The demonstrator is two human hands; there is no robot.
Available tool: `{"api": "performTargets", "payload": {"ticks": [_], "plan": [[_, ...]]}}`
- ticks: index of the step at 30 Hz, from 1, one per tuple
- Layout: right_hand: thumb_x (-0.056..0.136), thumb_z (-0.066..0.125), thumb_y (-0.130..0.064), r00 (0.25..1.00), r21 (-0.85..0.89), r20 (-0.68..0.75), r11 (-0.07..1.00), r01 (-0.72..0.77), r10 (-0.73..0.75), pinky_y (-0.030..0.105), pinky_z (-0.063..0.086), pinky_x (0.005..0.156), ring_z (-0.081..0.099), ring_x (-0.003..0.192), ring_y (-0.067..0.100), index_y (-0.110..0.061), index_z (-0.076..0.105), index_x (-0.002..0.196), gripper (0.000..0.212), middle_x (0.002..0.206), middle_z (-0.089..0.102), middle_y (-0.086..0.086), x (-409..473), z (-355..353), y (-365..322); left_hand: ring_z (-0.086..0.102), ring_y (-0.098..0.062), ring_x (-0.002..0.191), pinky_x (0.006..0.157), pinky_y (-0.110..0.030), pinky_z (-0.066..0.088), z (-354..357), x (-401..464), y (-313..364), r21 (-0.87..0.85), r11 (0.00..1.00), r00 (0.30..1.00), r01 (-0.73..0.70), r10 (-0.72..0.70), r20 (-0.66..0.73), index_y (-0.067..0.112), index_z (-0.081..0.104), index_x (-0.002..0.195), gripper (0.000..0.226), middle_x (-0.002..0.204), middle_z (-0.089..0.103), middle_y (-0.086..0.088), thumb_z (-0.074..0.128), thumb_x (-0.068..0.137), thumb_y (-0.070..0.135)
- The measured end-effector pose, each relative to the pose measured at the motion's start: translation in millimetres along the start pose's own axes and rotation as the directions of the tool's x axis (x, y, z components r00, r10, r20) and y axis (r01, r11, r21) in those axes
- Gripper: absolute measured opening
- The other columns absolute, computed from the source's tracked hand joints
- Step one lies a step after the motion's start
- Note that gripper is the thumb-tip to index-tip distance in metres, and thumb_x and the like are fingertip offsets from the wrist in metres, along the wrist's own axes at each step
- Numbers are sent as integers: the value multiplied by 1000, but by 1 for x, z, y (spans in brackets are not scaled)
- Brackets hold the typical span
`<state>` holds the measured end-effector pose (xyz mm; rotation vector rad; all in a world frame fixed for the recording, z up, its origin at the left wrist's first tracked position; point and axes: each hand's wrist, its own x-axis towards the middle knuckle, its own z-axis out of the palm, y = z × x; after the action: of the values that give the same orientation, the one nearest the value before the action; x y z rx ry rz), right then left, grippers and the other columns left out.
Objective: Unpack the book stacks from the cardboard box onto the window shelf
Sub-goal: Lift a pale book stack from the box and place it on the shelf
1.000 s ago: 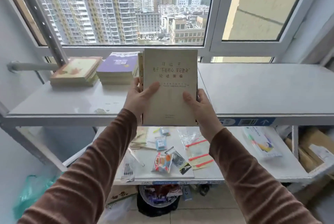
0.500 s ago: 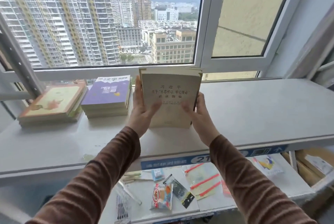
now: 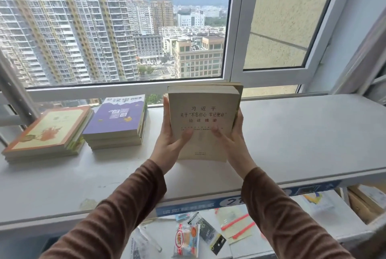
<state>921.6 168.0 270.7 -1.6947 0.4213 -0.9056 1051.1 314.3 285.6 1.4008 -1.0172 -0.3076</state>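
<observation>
Both hands, left hand [image 3: 170,144] and right hand [image 3: 231,144], gripped the beige book stack [image 3: 203,121] (thumbs on the cover) over the window shelf [image 3: 292,144], its lower edge seemingly touching down.

On the window shelf [image 3: 292,144], between the left hand [image 3: 171,141] and right hand [image 3: 231,139], stands a book stack [image 3: 202,125], seemingly touching down. Left of the left hand lie two more stacks [image 3: 117,125] [image 3: 50,133], side by side. Packets [image 3: 188,238] lie on a lower shelf beneath the hands.
</observation>
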Motion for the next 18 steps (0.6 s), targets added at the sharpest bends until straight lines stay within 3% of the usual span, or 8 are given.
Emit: {"api": "performTargets", "payload": {"ticks": [4, 7, 11, 14, 16, 18], "plan": [[73, 79, -52, 986, -133, 138, 988, -80, 98, 52, 60, 94, 65, 118, 16, -31, 32, 133, 79, 129, 60, -11, 3, -22, 15, 36, -16, 148, 119, -45, 34, -4, -4, -18, 135, 991, 998, -5, -3, 59, 29, -21, 157, 105, 165, 28, -2, 62, 96, 10], [71, 86, -40, 946, -138, 272, 980, -142, 176, 52, 58, 97, 64, 122, 19, -37, 38, 137, 82, 132, 63, -8, 4, -38, 27, 25, -15, 152, 123, -54, 23, -6, -6, -34, 181, 983, 996, -2, -14, 86, 25, -22, 157, 106, 167, 17, 6, 62, 92, 12], [75, 87, -26, 951, -82, 257, 984, -156, 172, 37, 60, 91, 66, 117, 19, -27, 49, 137, 73, 129, 67, -2, 15, -36, 21, 28, -16, 151, 123, -48, 25, -8, 5, -35, 137, 990, 997, 37, -47, 68, 24, -13, 159, 102, 165, 24, 5, 63, 91, 15], [87, 80, -16, 932, 18, 248, 960, -278, 265, 25, 59, 71, 72, 99, 16, -15, 54, 126, 47, 120, 71, 6, 33, -25, 7, 48, -23, 138, 112, -45, 44, -14, 29, -31, -16, 982, 983, 186, -186, 14, 19, 8, 160, 91, 156, 42, -7, 65, 89, 25], [92, 74, -22, 899, 55, 222, 916, -397, 377, 30, 61, 67, 72, 93, 20, -10, 56, 124, 39, 120, 72, 13, 50, -13, 3, 64, -26, 115, 94, -39, 57, -19, 49, -28, -130, 934, 940, 334, -340, -25, 11, 33, 149, 66, 141, 58, -14, 65, 91, 22], [94, 71, -27, 851, 76, 216, 861, -504, 479, 31, 61, 60, 70, 87, 22, -4, 59, 124, 40, 113, 72, 13, 63, 1, 1, 68, -29, 102, 86, -39, 58, -26, 65, -30, -98, 878, 876, 469, -476, -75, 8, 49, 134, 41, 132, 65, -17, 62, 97, 19]]}}
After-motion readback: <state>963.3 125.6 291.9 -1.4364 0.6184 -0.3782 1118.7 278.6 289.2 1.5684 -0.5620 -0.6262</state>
